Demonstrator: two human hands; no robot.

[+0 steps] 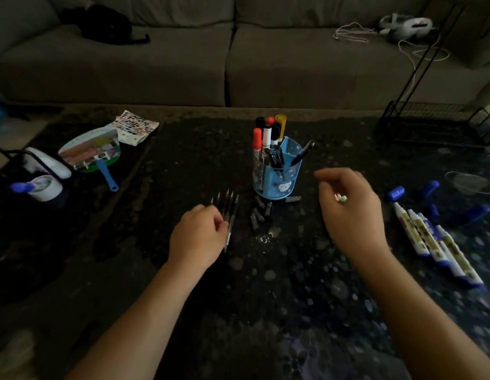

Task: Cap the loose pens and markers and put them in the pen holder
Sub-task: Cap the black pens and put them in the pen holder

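A blue pen holder (276, 176) stands mid-table with several capped markers and pens in it. Several uncapped clear pens (228, 204) lie side by side left of it, tips pointing away. My left hand (198, 237) rests over their near ends and pinches one of them. Dark pen caps (258, 212) lie scattered just in front of the holder. My right hand (350, 212) hovers to the right of the holder, blurred, fingers loosely curled and holding nothing I can make out. Several uncapped white-and-blue markers (435, 242) lie at the right, with blue caps (427, 193) beyond them.
The dark speckled table (279, 283) fronts a grey sofa (224, 64). A hand fan (93, 152), a sticker sheet (134, 127) and a white cup with a blue item (43, 187) sit at the left. A black wire rack (435, 124) stands at the back right.
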